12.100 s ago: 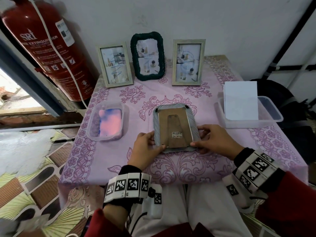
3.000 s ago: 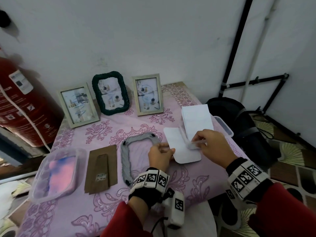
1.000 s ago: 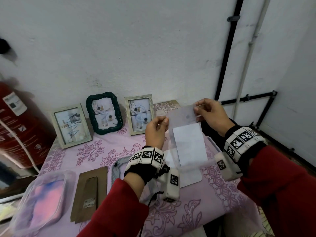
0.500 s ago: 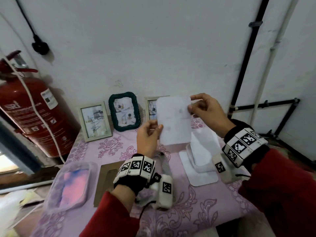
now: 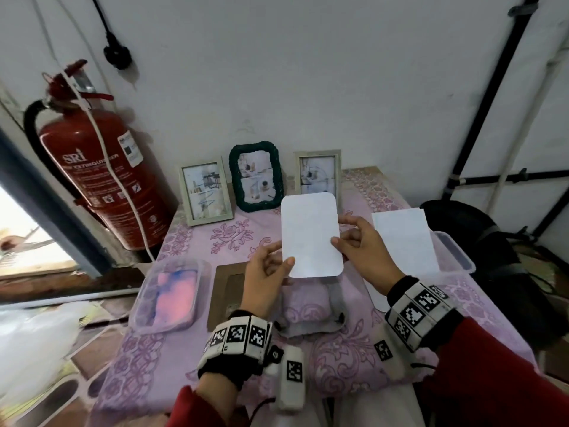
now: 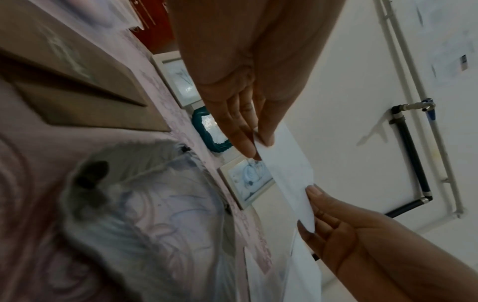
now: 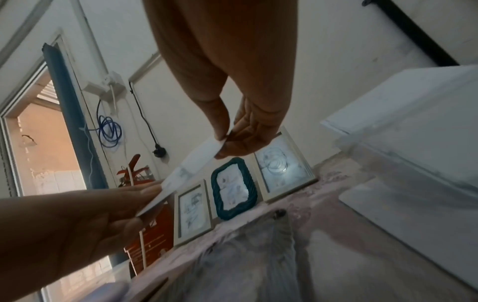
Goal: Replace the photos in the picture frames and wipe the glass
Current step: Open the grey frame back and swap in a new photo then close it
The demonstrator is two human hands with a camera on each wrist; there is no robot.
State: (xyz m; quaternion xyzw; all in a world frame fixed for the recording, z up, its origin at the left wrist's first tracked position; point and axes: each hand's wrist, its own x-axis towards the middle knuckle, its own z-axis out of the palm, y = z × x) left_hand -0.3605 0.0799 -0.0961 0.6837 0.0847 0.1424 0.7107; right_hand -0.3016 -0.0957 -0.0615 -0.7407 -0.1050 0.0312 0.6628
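I hold a white sheet with rounded corners (image 5: pixel 309 234) upright above the table, and its near face looks blank. My left hand (image 5: pixel 284 261) pinches its lower left edge. My right hand (image 5: pixel 338 239) pinches its right edge. Whether it is a photo or the pane I cannot tell. In the wrist views the sheet (image 6: pixel 287 173) (image 7: pixel 189 169) shows edge-on between both hands. Below it the grey frame (image 5: pixel 308 329) lies flat, and its brown backing board (image 5: pixel 226 291) lies to the left. Another white card (image 5: pixel 377 300) lies on the cloth under my right wrist.
Three picture frames stand against the wall: a pale one (image 5: pixel 205 191), a dark green one (image 5: pixel 256 175) and another pale one (image 5: pixel 318 174). A clear box (image 5: pixel 458 257) with white sheets is at the right. A tub with a pink-blue cloth (image 5: pixel 172 294) is at the left, near a fire extinguisher (image 5: pixel 101 171).
Both hands have come down with the sheet, from in front of the wall to just above the grey frame. The head view has tilted down toward the table.
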